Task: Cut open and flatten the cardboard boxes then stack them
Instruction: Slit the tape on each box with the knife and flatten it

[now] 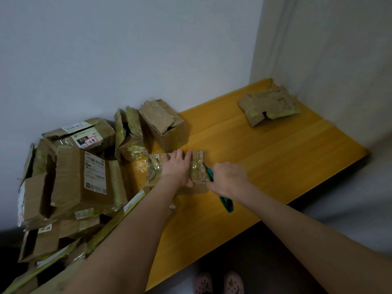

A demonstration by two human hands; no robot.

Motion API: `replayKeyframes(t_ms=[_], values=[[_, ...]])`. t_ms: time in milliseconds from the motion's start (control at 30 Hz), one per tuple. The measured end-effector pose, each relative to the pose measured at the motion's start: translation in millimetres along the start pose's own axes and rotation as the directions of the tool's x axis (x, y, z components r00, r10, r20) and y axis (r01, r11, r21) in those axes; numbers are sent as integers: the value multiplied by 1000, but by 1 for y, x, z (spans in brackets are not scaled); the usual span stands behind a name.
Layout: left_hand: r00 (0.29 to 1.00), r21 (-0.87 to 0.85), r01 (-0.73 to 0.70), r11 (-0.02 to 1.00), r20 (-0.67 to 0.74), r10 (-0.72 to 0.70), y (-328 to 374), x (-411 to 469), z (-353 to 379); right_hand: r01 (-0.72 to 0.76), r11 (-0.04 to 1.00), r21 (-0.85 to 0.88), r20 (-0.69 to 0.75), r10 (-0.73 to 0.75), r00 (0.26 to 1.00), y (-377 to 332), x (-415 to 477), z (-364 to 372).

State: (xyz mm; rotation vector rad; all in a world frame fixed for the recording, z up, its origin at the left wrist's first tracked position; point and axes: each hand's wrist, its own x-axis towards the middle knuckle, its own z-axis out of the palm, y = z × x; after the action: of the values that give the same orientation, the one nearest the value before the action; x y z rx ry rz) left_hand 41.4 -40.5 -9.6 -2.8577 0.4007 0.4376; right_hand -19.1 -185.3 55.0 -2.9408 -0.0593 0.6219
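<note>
Nearest to me, the right hand (230, 179) is curled round the teal cutter (227, 203), with its tip at the right end of the small box (197, 166). Can't see the blade at all, the hand and the box edge hide it, so whether it's a knife or scissors, no idea.

The left hand (177, 168) lies flat on the box top, fingers straight and close together, pinning it down. The box sits on the yellow table (275, 149), towards its left side. It looks light and a bit crushed, wrapped in shiny tape, so I'd guess it slides easily. Holding it from the top, clear of the cut, seems right.

Further left, the pile of boxes (80, 177) overlaps so much I can't count them. In the far corner lies one flattened box (269, 107), possibly more under it.
</note>
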Motion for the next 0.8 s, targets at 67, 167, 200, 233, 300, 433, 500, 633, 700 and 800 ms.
replayKeyframes(t_ms=[67,167,200,233,300,433,500,633,700,800], values=[[1000,1,5,1000,9,-5,0,-1,-1,-17,1000,8,9,17,1000,-1,-2,0],[1000,-8,10,1000,15,-10,1,-1,-2,-31,1000,-3,17,31,999,-3,-5,0],[1000,-7,10,1000,13,-10,2,-1,-2,-34,999,-11,22,34,999,-4,-5,0],[1000,-6,10,1000,12,-9,2,-1,-2,-38,999,-14,27,38,999,-4,-6,-1],[1000,-11,10,1000,18,-10,1,-1,-3,-40,999,-12,35,40,999,-3,-8,-1],[1000,-22,5,1000,15,-5,1,-1,-3,-34,999,5,48,34,998,-1,-10,-2],[1000,-28,2,1000,9,-1,0,-1,-3,-47,997,66,88,41,995,3,-8,-9],[1000,-39,11,999,17,-10,-3,0,-6,-112,856,505,176,24,984,26,3,-22],[1000,-22,3,1000,5,-3,-2,3,-9,-143,706,694,86,116,990,37,12,-13],[1000,-29,14,999,-15,-15,3,7,-13,-209,558,803,43,297,954,42,32,19]])
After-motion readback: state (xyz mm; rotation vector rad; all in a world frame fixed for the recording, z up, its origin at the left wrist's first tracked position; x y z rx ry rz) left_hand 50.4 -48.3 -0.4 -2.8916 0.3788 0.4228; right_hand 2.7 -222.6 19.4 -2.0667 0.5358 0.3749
